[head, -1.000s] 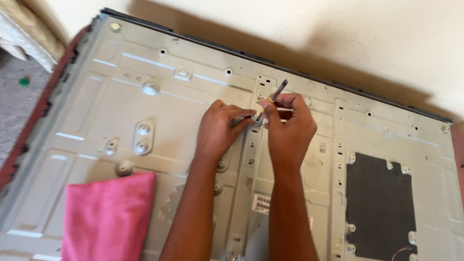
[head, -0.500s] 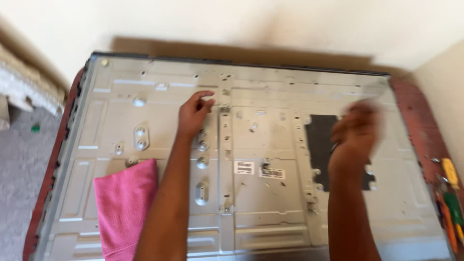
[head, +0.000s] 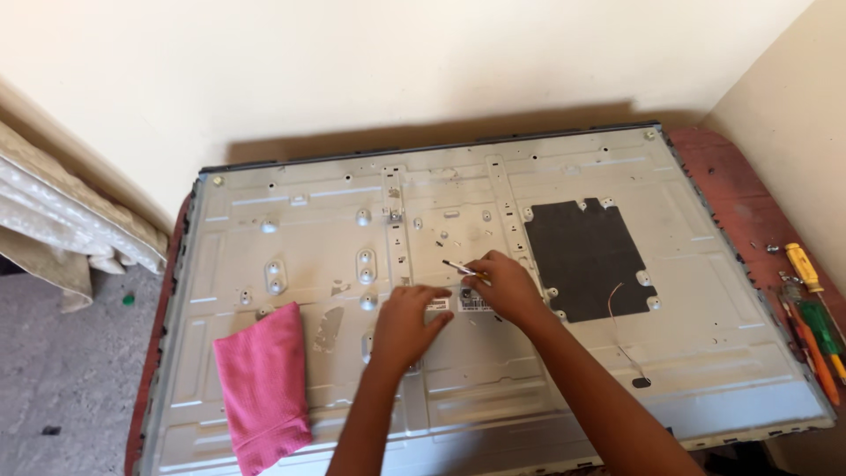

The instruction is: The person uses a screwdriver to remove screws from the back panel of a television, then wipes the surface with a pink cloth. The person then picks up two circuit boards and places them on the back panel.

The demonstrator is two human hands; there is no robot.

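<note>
A large grey metal back panel (head: 291,220) of a flat screen lies face down across most of the frame, on a reddish table (head: 749,203) against a pale wall. Near the centre, the right hand (head: 507,289) has its fingers pinched together around a thin screwdriver (head: 460,268), whose tip points up and left at the panel's middle rail. Just below and left of it, the left hand (head: 407,324) rests on the metal with fingers loosely curled, holding nothing that can be made out. The panel looks already stripped of its outer cover and boards: a bare black sheet (head: 586,256) shows at centre right, with a loose thin wire (head: 617,326) trailing below it. A pink cloth (head: 262,383) lies at lower left; more screwdrivers (head: 815,330) wait at the right edge.
</note>
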